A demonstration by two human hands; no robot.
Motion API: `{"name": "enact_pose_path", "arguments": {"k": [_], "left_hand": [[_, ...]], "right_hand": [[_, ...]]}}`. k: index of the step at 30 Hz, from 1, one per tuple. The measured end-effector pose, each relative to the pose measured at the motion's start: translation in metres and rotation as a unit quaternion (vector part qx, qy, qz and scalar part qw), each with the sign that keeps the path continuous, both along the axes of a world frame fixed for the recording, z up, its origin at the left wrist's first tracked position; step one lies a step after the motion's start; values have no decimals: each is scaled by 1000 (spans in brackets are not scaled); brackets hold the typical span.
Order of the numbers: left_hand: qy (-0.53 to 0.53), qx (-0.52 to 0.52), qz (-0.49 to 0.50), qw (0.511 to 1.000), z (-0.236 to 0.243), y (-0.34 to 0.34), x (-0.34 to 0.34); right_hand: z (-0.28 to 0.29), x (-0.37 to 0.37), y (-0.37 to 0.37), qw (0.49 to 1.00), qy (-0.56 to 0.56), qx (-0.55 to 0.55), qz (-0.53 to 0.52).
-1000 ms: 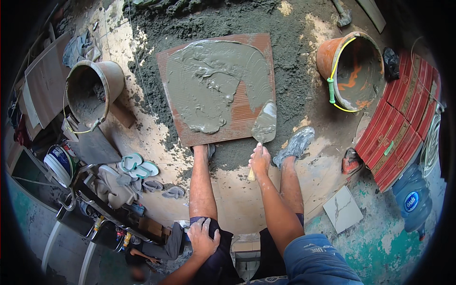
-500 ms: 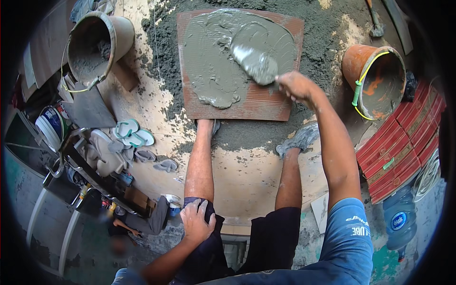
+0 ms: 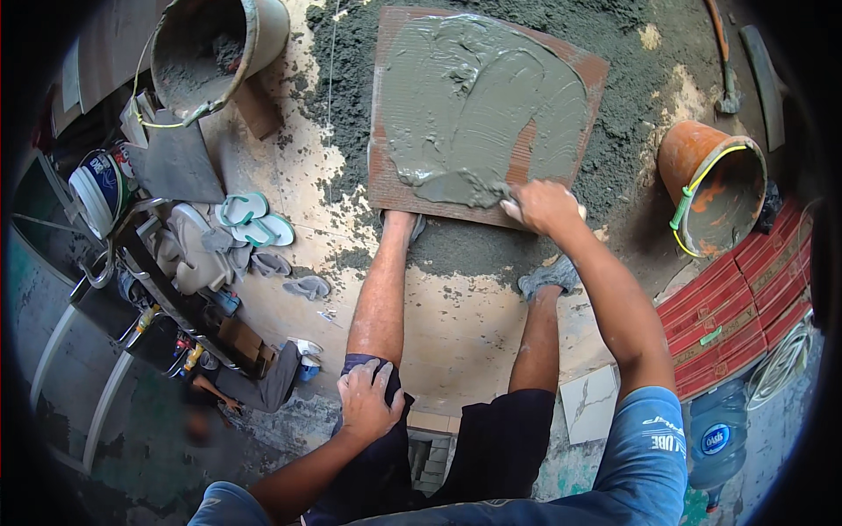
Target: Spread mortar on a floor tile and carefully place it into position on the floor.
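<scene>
Two bare hands are at work in the head view. The right hand (image 3: pixel 545 209) is closed around the handle of a trowel (image 3: pixel 465 188), whose grey-coated blade lies low over the near edge of a tile (image 3: pixel 561 70). The left hand (image 3: pixel 370 401) holds nothing; it rests on the left knee, fingers loosely spread and smudged with grey.

The tile is reddish brown and finely ribbed, set in front of the person between the two buckets. Wet grey paste (image 3: pixel 438 105) covers most of it, glossy, ridged toward the far side and swept in curves on the right. A bare strip shows right of the middle, and brown margins run along the left and near edges. The near edge hides part of the left foot.

Around the tile spreads dark, crumbly mortar (image 3: pixel 627 70), thinning to scattered crumbs on the tan floor (image 3: pixel 456 342). A grey bucket (image 3: pixel 267 35) stands at left; an orange bucket (image 3: pixel 688 162) with a yellow handle stands at right, smeared inside. Beyond it are red boxes (image 3: pixel 728 298), a blue jug (image 3: pixel 717 434) and a pale veined tile (image 3: pixel 589 405). Slippers (image 3: pixel 243 209) lie at left, near a cluttered rack. Another person's arm (image 3: pixel 210 386) shows at lower left.
</scene>
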State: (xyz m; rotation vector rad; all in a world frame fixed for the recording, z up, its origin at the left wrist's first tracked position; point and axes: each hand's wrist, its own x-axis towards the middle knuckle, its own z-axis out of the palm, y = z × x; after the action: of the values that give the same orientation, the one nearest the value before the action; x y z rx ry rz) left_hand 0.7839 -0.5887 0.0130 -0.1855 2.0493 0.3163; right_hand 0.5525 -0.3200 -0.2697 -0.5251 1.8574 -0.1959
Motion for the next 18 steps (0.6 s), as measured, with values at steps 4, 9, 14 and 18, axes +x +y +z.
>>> {"name": "enact_pose_path", "arguments": {"k": [4, 9, 14, 18], "left_hand": [[1, -10, 1, 1000, 2, -2, 0], [1, 0, 13, 1000, 0, -4, 1], [0, 5, 13, 1000, 0, -9, 1], [-7, 14, 32, 999, -1, -9, 0]], "right_hand": [[-7, -47, -39, 997, 31, 1, -69], [-17, -79, -27, 987, -23, -22, -158], [-23, -81, -40, 951, -170, -10, -258], [-20, -59, -48, 989, -125, -26, -76]]}}
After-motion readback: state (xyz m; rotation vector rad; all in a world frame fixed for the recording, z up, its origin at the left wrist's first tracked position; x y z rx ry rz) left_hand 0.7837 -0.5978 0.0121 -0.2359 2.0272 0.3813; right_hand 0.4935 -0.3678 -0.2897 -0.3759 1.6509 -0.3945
